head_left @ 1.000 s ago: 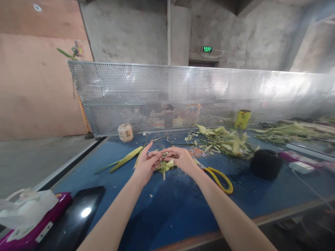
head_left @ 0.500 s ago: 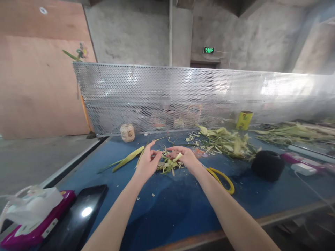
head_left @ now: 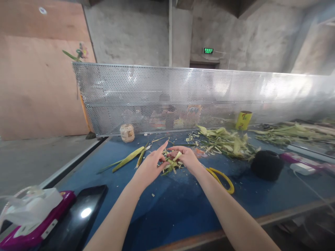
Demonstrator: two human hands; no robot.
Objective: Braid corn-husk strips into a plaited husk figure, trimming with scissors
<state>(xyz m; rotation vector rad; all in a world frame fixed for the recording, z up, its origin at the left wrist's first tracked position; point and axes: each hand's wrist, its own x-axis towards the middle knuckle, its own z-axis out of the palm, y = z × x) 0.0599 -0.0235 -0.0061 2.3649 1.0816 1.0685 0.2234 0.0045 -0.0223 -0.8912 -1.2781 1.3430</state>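
Observation:
Both my hands meet over a small clump of pale green leaf strips on the blue table. My left hand pinches at the clump with thumb and middle fingers while its index finger points up. My right hand is curled over the clump, fingers closed on a yellowish strip. Yellow-handled scissors lie just right of my right wrist.
Long green leaves lie left of my hands. A pile of leaf scraps, a yellow cup and a twine ball sit by the perforated metal screen. A black yarn ball is right; a phone and magenta box near left.
The hands came slightly apart and then closed on the clump again. My left index finger has lifted. The view shifted a little.

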